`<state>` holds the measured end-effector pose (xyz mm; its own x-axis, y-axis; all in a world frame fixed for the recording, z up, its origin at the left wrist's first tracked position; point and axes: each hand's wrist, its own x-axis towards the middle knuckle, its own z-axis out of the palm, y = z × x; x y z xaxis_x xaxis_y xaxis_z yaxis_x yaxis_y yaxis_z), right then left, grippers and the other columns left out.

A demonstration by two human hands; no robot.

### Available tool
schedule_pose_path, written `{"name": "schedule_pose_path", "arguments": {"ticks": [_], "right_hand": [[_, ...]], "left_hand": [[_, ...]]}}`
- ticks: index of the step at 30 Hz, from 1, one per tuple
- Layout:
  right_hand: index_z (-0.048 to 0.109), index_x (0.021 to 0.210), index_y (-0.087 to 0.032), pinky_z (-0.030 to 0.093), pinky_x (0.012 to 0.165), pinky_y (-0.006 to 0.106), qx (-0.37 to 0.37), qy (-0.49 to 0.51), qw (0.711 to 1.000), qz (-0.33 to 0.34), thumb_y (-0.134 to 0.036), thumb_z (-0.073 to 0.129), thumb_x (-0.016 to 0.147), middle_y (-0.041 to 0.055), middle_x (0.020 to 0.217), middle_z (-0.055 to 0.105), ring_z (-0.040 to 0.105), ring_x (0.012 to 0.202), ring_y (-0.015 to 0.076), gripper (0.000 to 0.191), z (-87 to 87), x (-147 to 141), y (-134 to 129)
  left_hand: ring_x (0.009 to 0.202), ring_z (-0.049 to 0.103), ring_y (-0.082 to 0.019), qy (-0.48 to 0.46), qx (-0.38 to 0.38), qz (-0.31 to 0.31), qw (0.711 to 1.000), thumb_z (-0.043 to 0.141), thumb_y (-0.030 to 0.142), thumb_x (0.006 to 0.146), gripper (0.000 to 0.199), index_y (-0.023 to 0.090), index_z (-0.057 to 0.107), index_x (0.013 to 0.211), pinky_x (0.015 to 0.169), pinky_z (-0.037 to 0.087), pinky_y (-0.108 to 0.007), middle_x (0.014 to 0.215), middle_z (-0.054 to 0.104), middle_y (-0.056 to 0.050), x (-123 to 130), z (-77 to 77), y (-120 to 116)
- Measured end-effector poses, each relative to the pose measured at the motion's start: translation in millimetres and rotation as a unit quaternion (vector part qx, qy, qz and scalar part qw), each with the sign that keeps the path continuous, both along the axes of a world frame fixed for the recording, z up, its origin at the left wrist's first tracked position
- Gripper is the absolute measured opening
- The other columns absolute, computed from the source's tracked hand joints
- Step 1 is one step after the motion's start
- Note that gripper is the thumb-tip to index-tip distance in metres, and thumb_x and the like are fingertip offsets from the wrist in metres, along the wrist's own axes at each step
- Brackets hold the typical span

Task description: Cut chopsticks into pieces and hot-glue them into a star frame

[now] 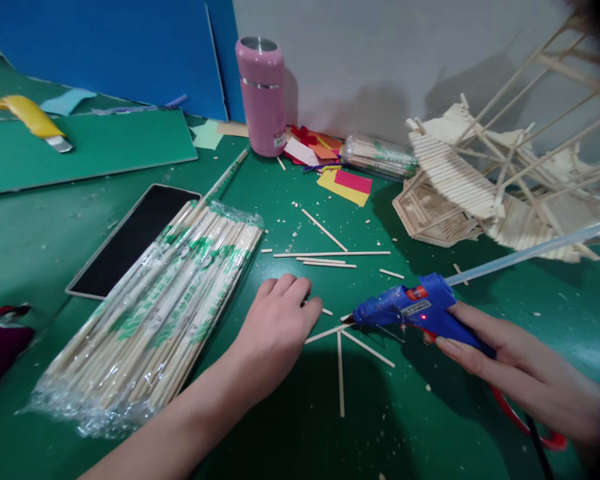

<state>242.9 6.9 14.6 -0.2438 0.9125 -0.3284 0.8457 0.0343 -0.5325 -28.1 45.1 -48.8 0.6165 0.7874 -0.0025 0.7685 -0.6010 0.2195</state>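
My right hand [505, 360] is wrapped around the handle of a blue hot glue gun [405, 303], with a clear glue stick [530, 253] in its back and a red light on its side. The gun's nozzle touches the spot where several thin wooden sticks [341, 373] meet in a fan on the table. Left of the nozzle, my left hand [283, 320] is closed, thumb and fingers pinching a short wooden stick [327, 311] whose end pokes out. Its other fingers are curled, hiding part of the grip. More loose sticks [333, 254] lie just beyond.
A plastic-wrapped bundle of chopsticks [165, 313] lies at left, partly over a black tablet [130, 233]. A pink flask [261, 100], coloured paper [345, 187] and another stick pack [380, 157] stand behind. A wooden stick model [455, 167] fills the right. A yellow cutter [33, 120] lies far left.
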Motion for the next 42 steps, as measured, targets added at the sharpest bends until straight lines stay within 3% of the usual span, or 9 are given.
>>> {"name": "schedule_pose_path", "arguments": {"ticks": [19,30,42], "right_hand": [[0.048,0.121,-0.022,0.051,0.053,0.024,-0.025,0.004,1.0,-0.01,-0.042,0.047,0.08,0.0024,0.081,0.065,0.059,0.063,0.0165,0.045,-0.1,2.8,-2.2],[0.045,0.124,-0.024,0.053,0.061,0.028,-0.016,0.003,1.0,0.014,-0.042,0.048,0.08,0.0038,0.095,0.065,0.061,0.073,0.0198,0.048,-1.7,2.8,-1.3],[0.053,0.117,-0.023,0.051,0.071,0.021,-0.024,0.019,0.999,-0.045,-0.043,0.047,0.08,0.0032,0.104,0.063,0.061,0.084,0.0205,0.042,-0.9,2.8,-5.5]], "left_hand": [[0.083,0.043,-0.022,-0.01,0.003,-0.001,1.0,0.036,0.018,0.085,0.024,0.019,0.059,0.091,0.066,0.032,-0.035,0.093,0.052,-0.008,-0.1,0.0,-0.2],[0.082,0.043,-0.022,-0.012,0.003,-0.002,1.0,0.037,0.017,0.085,0.023,0.019,0.059,0.091,0.065,0.033,-0.035,0.092,0.052,-0.009,-0.2,0.6,0.4],[0.083,0.043,-0.022,-0.008,0.002,-0.001,1.0,0.037,0.017,0.085,0.022,0.019,0.059,0.091,0.066,0.033,-0.035,0.093,0.052,-0.008,0.5,0.5,-0.5]]}}
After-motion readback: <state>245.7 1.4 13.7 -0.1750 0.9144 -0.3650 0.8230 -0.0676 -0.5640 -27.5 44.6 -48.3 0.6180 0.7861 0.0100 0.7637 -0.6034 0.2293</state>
